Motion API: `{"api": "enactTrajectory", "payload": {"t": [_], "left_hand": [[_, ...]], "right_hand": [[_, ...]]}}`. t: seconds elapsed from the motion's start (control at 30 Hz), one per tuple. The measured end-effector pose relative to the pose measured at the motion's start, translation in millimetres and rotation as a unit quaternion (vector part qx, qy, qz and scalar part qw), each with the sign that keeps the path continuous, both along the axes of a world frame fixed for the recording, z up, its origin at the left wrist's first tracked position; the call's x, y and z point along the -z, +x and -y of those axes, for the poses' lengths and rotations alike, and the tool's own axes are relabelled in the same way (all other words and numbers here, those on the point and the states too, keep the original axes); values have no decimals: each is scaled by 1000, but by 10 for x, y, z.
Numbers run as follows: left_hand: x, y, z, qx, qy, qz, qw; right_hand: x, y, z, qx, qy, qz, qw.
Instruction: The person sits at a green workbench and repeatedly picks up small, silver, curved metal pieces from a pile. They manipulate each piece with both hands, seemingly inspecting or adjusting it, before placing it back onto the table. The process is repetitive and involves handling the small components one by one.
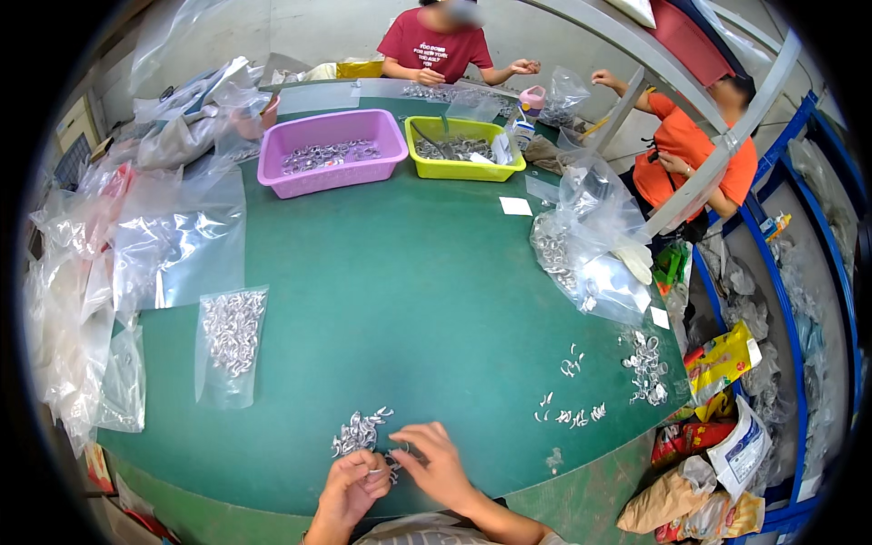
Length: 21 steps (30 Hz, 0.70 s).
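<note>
Close to the table's near edge lies a small pile of curved silver metal pieces (pixel 357 433), some of them ring-shaped. My left hand (pixel 352 483) is just below the pile, its thumb and fingers pinched on a small silver piece (pixel 375 470). To its right, my right hand (pixel 438 465) is closed, with fingertips pressed together around a small silver ring (pixel 405 447). A few more pieces lie between the two hands, partly hidden by the fingers.
A clear bag of silver pieces (pixel 233 334) lies left on the green table (pixel 391 272). Purple (pixel 333 180) and yellow-green basins (pixel 468 169) hold more. Loose rings (pixel 647 371) and a bulging plastic bag (pixel 590 236) are at right. Two people work beyond.
</note>
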<state>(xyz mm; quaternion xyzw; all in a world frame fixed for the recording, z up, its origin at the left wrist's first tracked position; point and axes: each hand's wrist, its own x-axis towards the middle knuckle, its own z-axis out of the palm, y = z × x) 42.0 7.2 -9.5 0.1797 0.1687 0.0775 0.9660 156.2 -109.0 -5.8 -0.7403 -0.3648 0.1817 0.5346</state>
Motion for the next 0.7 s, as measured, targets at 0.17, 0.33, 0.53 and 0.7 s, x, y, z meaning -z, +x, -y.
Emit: {"api": "enactTrajectory", "payload": {"t": [0.17,0.33,0.53,0.7], "left_hand": [[-86,23,-26,-15,-6,26,1000],[-84,48,-22,-27,54,-97,993],[-66,14,22,-57,80,-111,989],[-96,6,52,-91,116,-109,983]], "right_hand": [[-5,-78,-61,-97,-136,198,966],[83,-68,-42,-113,-94,216,965],[32,-43,-50,-131,-77,259,954],[14,-55,-43,-117,-81,273,952]]}}
